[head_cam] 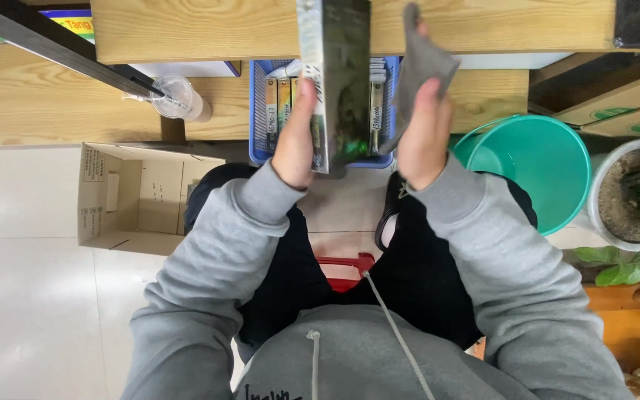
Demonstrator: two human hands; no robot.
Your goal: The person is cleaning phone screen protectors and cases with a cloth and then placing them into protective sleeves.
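Note:
My left hand (295, 137) grips the lower edge of a dark-covered book (338, 74), held upright in front of me over a blue basket. My right hand (424, 126) holds a grey cloth (422, 67) against the right side of the book. Both arms are in grey sleeves. The blue basket (258, 111) stands on a low wooden shelf and holds several more books standing on edge, partly hidden behind the book I hold.
An open cardboard box (135, 196) lies on the tiled floor at left. A clear plastic cup (175, 96) stands on the wooden shelf. A teal bucket (538, 167) and a potted plant (631, 196) are at right. A red stool (346, 267) shows between my legs.

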